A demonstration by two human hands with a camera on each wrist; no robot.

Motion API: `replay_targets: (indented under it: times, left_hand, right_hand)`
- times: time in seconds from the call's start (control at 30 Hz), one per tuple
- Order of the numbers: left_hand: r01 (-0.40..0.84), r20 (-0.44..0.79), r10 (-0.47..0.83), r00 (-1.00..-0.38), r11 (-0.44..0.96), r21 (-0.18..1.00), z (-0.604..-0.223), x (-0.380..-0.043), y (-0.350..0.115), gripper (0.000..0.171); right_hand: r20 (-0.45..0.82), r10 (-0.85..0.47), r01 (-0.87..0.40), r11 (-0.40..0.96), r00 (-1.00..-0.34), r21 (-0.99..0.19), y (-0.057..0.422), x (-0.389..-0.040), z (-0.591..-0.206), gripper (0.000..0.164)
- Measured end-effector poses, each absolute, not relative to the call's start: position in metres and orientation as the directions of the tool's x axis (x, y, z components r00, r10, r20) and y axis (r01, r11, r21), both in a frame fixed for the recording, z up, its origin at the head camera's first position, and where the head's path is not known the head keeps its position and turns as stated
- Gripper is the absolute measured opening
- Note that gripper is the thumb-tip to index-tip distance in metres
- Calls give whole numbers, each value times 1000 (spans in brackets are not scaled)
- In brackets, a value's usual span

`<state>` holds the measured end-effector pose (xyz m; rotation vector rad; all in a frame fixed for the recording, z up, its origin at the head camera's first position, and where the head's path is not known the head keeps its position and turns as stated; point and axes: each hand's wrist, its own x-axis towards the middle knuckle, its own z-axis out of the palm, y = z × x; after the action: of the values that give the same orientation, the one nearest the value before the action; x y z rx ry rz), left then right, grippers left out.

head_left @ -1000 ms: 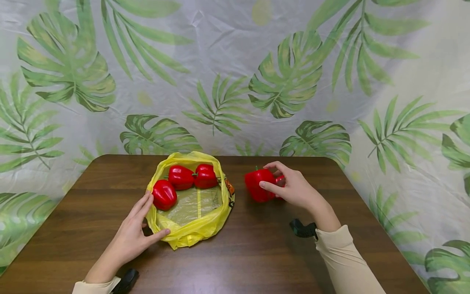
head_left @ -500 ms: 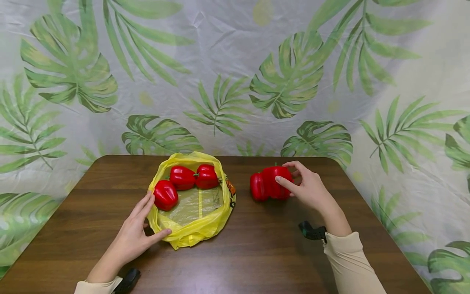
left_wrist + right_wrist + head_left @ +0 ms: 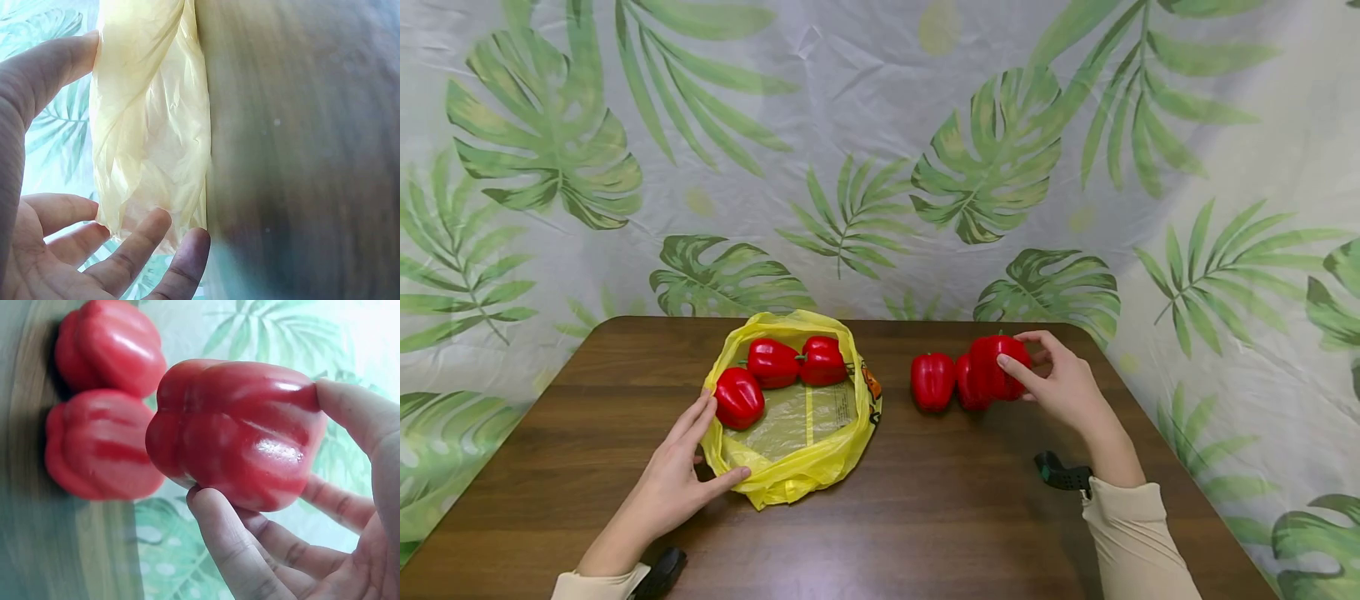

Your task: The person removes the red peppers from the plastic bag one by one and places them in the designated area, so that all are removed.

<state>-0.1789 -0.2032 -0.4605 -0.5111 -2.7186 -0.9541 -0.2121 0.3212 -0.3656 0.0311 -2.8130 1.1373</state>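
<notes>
Right sleeve [image 3: 1138,542], between 4 and 5 o'clock in the head view: plain cream cloth, close-fitting, ending in a broad cuff [image 3: 1118,502] with a slightly uneven edge; fine wrinkles cross the fabric. Left sleeve [image 3: 597,586], between 7 and 8 o'clock: matching cream; only its end shows. Right wrist device [image 3: 1064,475], at 10 o'clock from the right cuff: black, bent in outline, faintly green toward its tip. Left wrist device [image 3: 660,573], at 3 o'clock from the left sleeve: black, blocky, round-cornered; details too dark to read. Left hand [image 3: 673,483] and right hand [image 3: 1066,382]: bare, creased at the finger joints.
</notes>
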Motion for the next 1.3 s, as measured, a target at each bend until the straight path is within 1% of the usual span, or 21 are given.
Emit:
replay_targets:
  times: [0.27,0.73,1.07,1.3]
  left_hand:
    - [379,298,246,-922,731,567,-460,-179,-203,112]
    - [371,286,246,-926,735,567,-459,-178,-203,112]
    - [384,301,250,-920,725,572,-460,-178,-203,112]
    - [381,300,248,-921,730,567,-460,-179,-203,112]
  right_hand:
    - [108,61,-35,700,-992,-713,338,-210,-374,68]
    - [73,124,35,696,-990,-717,360,-215,-387,74]
    - [37,152,84,711,-988,-698,370,-222,-398,79]
    - [14,140,95,738,-990,-668,374,-230,-406,78]
